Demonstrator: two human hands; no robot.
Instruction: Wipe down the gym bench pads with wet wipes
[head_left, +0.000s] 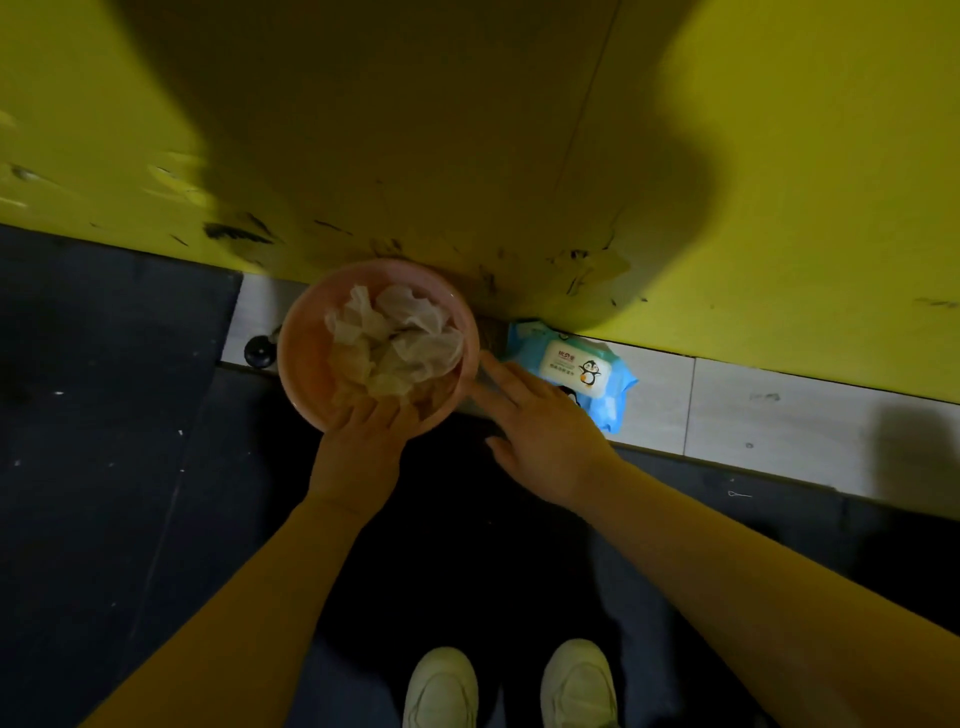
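Note:
A pink round basin (306, 364) stands on the floor against the yellow wall, holding several crumpled white wipes (395, 338). My left hand (358, 447) grips the basin's near rim, fingers curled over the edge. A blue pack of wet wipes (571, 369) with a penguin on its white lid lies on the tile strip to the right of the basin. My right hand (540, 426) hovers between basin and pack with its fingers spread and straight, holding nothing. No bench pad is in view.
The yellow wall (779, 182) rises right behind the basin. A pale tile strip (753, 415) runs along its foot, with dark floor mats (104, 467) nearer me. A small black knob (258, 352) sits left of the basin. My white shoes (509, 686) are below.

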